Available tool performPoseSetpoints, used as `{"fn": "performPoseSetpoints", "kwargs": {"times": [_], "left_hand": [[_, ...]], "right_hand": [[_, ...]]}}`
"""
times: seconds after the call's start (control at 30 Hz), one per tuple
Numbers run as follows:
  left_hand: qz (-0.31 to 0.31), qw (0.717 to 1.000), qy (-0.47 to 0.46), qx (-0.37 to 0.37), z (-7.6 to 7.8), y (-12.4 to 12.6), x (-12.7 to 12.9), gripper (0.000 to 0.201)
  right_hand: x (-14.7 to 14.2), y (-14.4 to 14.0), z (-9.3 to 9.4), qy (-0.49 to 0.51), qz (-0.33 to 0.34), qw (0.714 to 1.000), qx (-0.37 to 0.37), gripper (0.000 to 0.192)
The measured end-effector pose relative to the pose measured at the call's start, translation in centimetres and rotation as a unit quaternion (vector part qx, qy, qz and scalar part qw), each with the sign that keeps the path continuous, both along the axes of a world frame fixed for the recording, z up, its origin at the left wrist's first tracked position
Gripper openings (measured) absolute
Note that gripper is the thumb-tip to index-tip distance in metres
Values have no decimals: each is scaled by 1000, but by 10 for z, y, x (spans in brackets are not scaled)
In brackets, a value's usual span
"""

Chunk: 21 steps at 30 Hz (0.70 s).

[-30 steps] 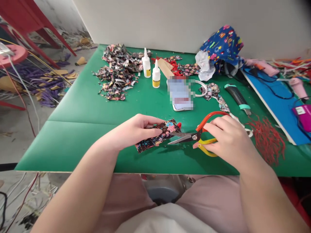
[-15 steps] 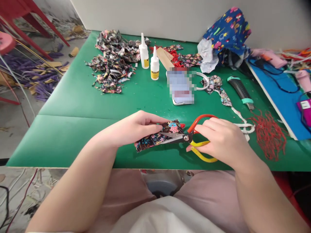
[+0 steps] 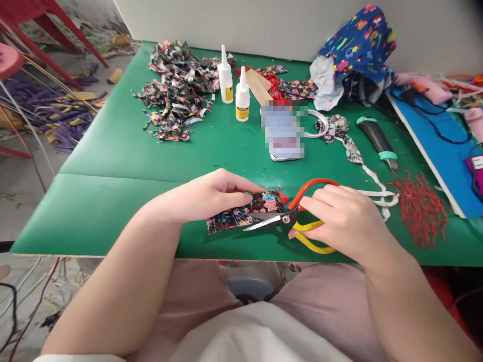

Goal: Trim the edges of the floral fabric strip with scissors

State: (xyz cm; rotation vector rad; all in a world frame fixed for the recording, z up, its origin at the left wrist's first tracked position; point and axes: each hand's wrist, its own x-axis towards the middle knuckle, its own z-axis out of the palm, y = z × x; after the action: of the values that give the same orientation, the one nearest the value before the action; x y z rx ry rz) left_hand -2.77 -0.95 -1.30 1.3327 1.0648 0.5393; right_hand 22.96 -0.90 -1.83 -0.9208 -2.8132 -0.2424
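A: So, what's laid out?
B: A green table point(image 3: 124, 166). Near its front edge, the left hand point(image 3: 211, 196) pinches a strip of flowered cloth point(image 3: 245, 213) flat.
A: And the right hand point(image 3: 345, 221)?
B: It grips scissors point(image 3: 292, 221), whose blades are slightly apart over the strip.

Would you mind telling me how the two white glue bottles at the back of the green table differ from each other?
The left glue bottle looks taller and stands farther back, near the heap of fabric scraps; the right glue bottle looks shorter and stands closer to the person. The left one's yellow label is a narrow strip, while the right one's shows wider. Both stand upright on the green table, white with pointed nozzles and yellow labels.
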Motion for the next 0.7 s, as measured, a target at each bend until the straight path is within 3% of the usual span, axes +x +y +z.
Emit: {"fn": "performPoseSetpoints", "kwargs": {"times": [0.4, 0.7], "left_hand": [[-16, 999, 34, 28, 2, 0, -3, 28], [-68, 994, 69, 43, 7, 1, -3, 34]], "right_hand": [[-2, -5, 0, 7, -10, 999, 33, 30], [-4, -4, -4, 23, 0, 999, 39, 32]]}}
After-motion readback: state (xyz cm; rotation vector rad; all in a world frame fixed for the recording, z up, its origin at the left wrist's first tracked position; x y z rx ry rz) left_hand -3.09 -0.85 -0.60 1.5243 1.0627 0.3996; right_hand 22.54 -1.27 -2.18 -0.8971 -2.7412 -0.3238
